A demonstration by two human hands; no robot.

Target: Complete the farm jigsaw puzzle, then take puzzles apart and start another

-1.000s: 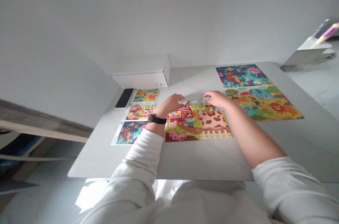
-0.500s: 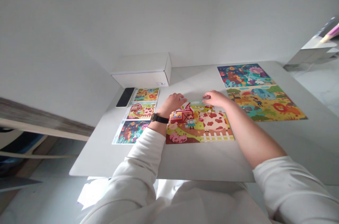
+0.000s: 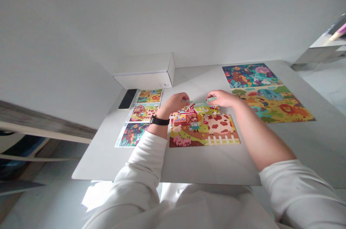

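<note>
A farm jigsaw puzzle (image 3: 200, 131) with a cow, a barn and a pig lies on the table in front of me. At its far edge my left hand (image 3: 178, 102) is closed, pinching a small puzzle piece (image 3: 185, 100) mostly covered by the fingers. Opposite it, my right hand (image 3: 218, 98) pinches a pale green puzzle piece (image 3: 212, 99) above the puzzle's upper right part. The top right corner of the picture has gaps and an uneven edge. A dark watch (image 3: 159, 120) is on my left wrist.
Left of the puzzle lie reference picture cards (image 3: 144, 113) and a dark phone (image 3: 128, 99). Behind them stands a white box (image 3: 144, 72) against the wall. On the right are a finished-looking forest puzzle (image 3: 250, 75) and a safari puzzle (image 3: 271, 104).
Both hands have shifted slightly and turned at the puzzle's far edge. The pale green piece in my right hand now shows more clearly.
</note>
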